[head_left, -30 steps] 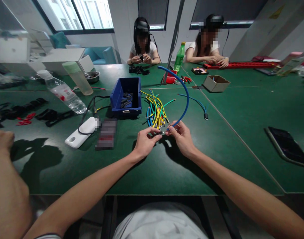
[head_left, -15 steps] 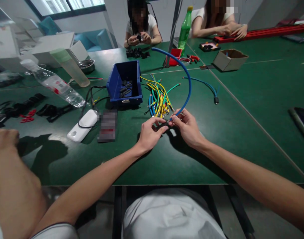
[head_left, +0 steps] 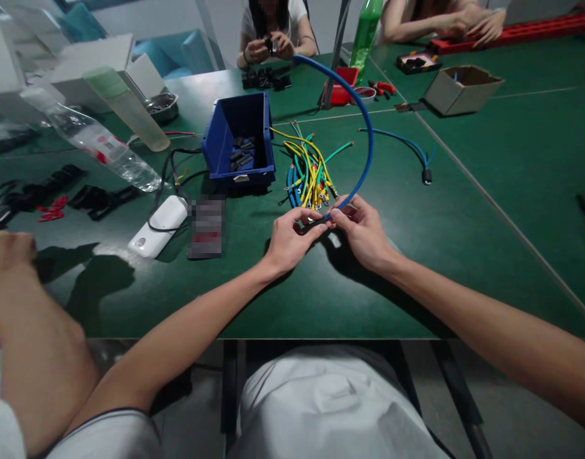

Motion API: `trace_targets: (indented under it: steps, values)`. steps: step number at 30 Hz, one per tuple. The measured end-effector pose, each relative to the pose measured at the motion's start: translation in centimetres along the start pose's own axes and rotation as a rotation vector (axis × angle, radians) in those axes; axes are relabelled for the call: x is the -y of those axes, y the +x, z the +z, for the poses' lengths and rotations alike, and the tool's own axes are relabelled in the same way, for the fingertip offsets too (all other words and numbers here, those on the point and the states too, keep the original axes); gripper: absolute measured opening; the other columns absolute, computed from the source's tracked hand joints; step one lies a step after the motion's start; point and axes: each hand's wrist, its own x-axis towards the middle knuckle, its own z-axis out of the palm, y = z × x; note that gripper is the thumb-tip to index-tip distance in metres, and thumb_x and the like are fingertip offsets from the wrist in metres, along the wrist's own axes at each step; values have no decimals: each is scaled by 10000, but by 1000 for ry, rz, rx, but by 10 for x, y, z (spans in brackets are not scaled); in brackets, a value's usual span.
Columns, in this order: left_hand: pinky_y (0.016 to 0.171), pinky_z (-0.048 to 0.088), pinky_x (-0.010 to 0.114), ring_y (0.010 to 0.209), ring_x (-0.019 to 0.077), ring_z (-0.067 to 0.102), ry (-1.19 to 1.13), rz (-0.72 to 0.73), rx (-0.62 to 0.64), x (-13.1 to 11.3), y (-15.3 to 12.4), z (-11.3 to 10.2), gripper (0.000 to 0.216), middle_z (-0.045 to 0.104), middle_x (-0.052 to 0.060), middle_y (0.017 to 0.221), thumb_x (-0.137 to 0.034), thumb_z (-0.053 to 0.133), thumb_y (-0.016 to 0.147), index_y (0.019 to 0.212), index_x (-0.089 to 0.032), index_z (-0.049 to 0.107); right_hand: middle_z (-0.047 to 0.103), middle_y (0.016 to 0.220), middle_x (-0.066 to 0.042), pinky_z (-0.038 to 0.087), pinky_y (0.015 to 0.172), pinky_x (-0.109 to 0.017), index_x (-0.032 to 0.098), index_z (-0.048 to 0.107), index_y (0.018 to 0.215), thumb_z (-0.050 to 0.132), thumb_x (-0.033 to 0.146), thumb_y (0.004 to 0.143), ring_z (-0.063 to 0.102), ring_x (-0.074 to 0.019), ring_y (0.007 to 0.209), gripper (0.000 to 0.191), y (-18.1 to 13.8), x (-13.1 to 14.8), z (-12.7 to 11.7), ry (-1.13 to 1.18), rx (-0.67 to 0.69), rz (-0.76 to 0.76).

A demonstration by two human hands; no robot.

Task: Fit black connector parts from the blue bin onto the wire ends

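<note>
My right hand (head_left: 363, 231) pinches the near end of a long blue cable (head_left: 363, 118) that arcs up and back over the table. My left hand (head_left: 289, 239) meets it fingertip to fingertip and pinches a small dark part at the cable's end; the part itself is mostly hidden by the fingers. Just beyond my hands lies a bundle of yellow, green and blue wires (head_left: 307, 172) with metal lugs. A blue bin (head_left: 239, 140) with small black parts stands behind the bundle to the left.
A second blue cable (head_left: 407, 150) lies to the right. A white device (head_left: 158, 226), a water bottle (head_left: 101, 150), a green-capped tumbler (head_left: 129, 108) and black parts (head_left: 81, 197) sit left. A cardboard box (head_left: 462, 89) stands far right. Two people work across the table. Another person's arm (head_left: 29, 331) is at my left.
The view has tilted down and moved closer to the table. My hands stay together at the blue cable's end, fingers shifting slightly.
</note>
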Motion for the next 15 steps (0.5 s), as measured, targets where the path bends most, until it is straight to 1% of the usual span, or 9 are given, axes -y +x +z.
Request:
trace_targets:
  steps: [4,11,15]
  values:
    - [571,401,219,653,102,517,-13,-8,6,2,1,0,245,645,26,814,-355,718,737,887,-167,671,591,714,34,490,651,-253,215,550,817,714,360,740,572,-102,638,232,1,0,-1,2,3,21]
    - [574,403,221,632,96,502,-6,-18,-1,3,2,-2,240,622,15,768,-334,728,729,894,-167,675,589,730,32,487,654,-250,211,556,821,725,332,738,578,-99,643,224,1,1,-1,29,0,17]
    - [580,410,223,621,94,500,-42,-32,-2,3,2,-2,236,619,9,749,-329,724,734,892,-164,666,590,735,28,485,653,-257,208,559,825,718,334,746,577,-101,641,217,1,1,-2,17,5,6]
